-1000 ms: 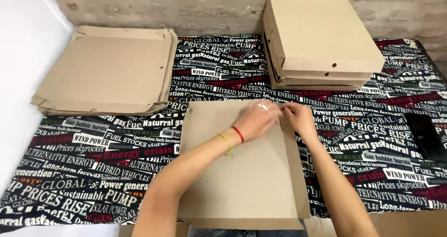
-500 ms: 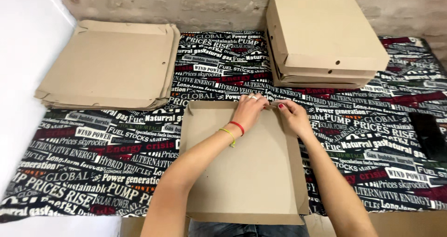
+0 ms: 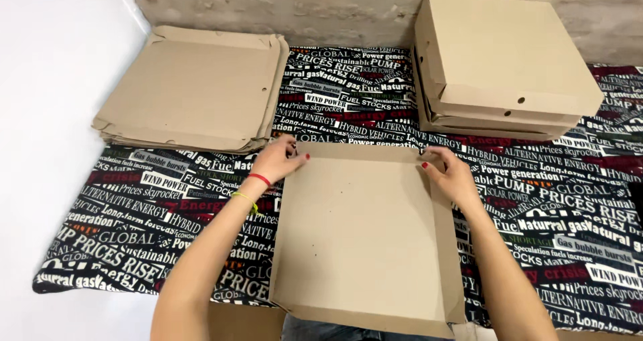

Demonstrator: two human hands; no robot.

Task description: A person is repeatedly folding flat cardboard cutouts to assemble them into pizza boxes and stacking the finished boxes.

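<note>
A flat brown cardboard box blank [image 3: 365,237] lies in front of me on the printed cloth, its side flaps partly raised. My left hand [image 3: 280,159] grips its far left corner, thumb and fingers pinching the edge. My right hand [image 3: 451,174] holds the far right corner the same way. Red and yellow bands circle my left wrist. Both forearms reach across the blank's two sides.
A stack of unfolded cardboard blanks [image 3: 194,90] lies at the far left. Folded closed boxes [image 3: 499,60] are stacked at the far right. The black cloth with printed lettering [image 3: 144,210] covers the table; a rough wall runs behind, a white surface at the left.
My hands were together at the middle of the blank's far edge; they have slid apart to its two far corners. The view has shifted slightly closer.
</note>
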